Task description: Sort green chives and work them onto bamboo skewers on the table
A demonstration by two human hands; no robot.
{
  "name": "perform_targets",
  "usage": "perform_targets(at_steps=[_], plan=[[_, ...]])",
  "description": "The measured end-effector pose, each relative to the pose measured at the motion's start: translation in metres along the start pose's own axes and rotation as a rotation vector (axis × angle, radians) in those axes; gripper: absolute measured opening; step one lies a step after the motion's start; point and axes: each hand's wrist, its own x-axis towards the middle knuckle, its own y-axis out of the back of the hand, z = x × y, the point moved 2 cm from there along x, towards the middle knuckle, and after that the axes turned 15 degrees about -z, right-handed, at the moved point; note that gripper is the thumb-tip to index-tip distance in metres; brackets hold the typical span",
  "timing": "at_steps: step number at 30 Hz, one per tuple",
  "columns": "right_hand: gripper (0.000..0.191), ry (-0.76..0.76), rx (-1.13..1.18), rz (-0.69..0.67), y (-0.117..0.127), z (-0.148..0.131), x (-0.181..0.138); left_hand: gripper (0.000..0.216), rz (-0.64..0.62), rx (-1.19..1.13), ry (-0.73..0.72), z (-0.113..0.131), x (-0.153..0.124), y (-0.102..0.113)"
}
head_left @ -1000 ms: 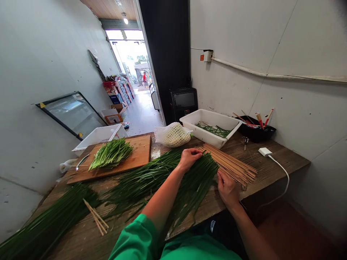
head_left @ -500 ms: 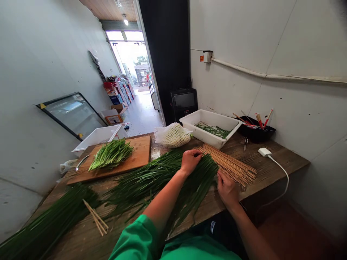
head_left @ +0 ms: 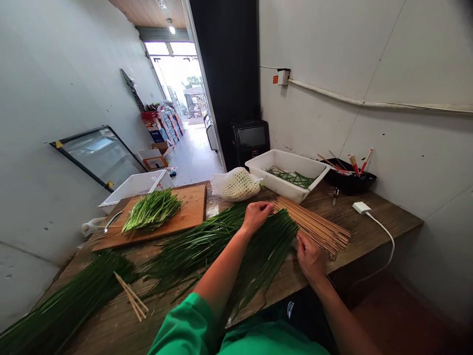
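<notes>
A spread of long dark green garlic chives lies across the wooden table, its cut ends fanned toward the right. My left hand is over the upper edge of these chives, thumb and fingers pinched together at their ends. At the right edge of the same chives, my right hand has its fingers closed; what it pinches is hidden. Just beyond the hands lies a thick row of thin wooden skewers, close to the fingertips of both.
A cutting board carries cut green stalks. Behind are a net-wrapped vegetable and a white tub with chive pieces. Loose skewers lie near another chive bundle. A white adapter trails a cable rightward.
My left hand has shifted slightly up and left along the chives' upper edge. My right hand has hardly moved.
</notes>
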Motion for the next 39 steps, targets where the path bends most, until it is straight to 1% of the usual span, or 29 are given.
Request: perform_targets(at_steps=[3, 5, 8, 10, 12, 19, 21, 24, 26, 27, 29, 30, 31, 33, 36, 37, 39], plan=[[0.038, 0.019, 0.005, 0.013, -0.001, 0.001, 0.0, 0.036, -0.098, -0.076, -0.004, -0.001, 0.0, -0.003], [0.037, 0.03, 0.01, 0.02, -0.001, 0.001, 0.0, 0.039, -0.134, -0.147, 0.022, -0.003, 0.0, -0.007], [0.036, 0.04, 0.023, 0.023, 0.001, -0.002, 0.0, 0.04, -0.127, -0.282, 0.088, -0.008, 0.0, -0.012], [0.035, 0.046, 0.036, 0.016, 0.002, -0.003, 0.0, 0.038, -0.112, -0.318, 0.117, -0.009, 0.0, -0.012], [0.035, 0.048, 0.051, 0.012, 0.003, -0.004, 0.0, 0.036, -0.109, -0.303, 0.121, -0.01, -0.001, -0.011], [0.035, 0.031, 0.063, -0.016, 0.005, -0.007, 0.002, 0.032, -0.155, -0.221, 0.118, -0.006, -0.002, -0.015], [0.035, 0.052, 0.049, 0.001, 0.006, -0.008, 0.002, 0.037, -0.182, -0.217, 0.114, -0.004, -0.003, -0.014], [0.035, 0.084, 0.056, 0.052, 0.01, -0.009, 0.001, 0.05, -0.231, -0.17, 0.099, 0.004, -0.005, -0.003], [0.034, 0.072, 0.077, 0.092, 0.018, -0.011, 0.002, 0.061, -0.316, -0.124, 0.085, 0.01, -0.009, 0.007], [0.034, 0.058, 0.089, 0.111, 0.023, -0.012, 0.004, 0.062, -0.392, -0.115, 0.077, 0.012, -0.011, 0.01], [0.035, 0.024, 0.122, 0.143, 0.036, -0.017, 0.013, 0.054, -0.579, -0.132, 0.071, 0.014, -0.016, 0.012], [0.036, 0.008, 0.144, 0.157, 0.043, -0.02, 0.019, 0.049, -0.653, -0.152, 0.079, 0.014, -0.018, 0.012], [0.038, -0.007, 0.172, 0.174, 0.052, -0.023, 0.027, 0.045, -0.694, -0.174, 0.092, 0.014, -0.02, 0.011], [0.046, -0.026, 0.216, 0.213, 0.069, -0.031, 0.041, 0.041, -0.683, -0.172, 0.108, 0.013, -0.026, 0.01], [0.058, -0.071, 0.234, 0.251, 0.093, -0.044, 0.051, 0.038, -0.579, -0.075, 0.094, 0.018, -0.045, 0.015], [0.059, -0.076, 0.236, 0.249, 0.099, -0.046, 0.053, 0.04, -0.554, -0.086, 0.091, 0.022, -0.055, 0.019], [0.051, -0.036, 0.243, 0.225, 0.105, -0.047, 0.059, 0.047, -0.47, -0.134, 0.046, 0.032, -0.077, 0.033]])
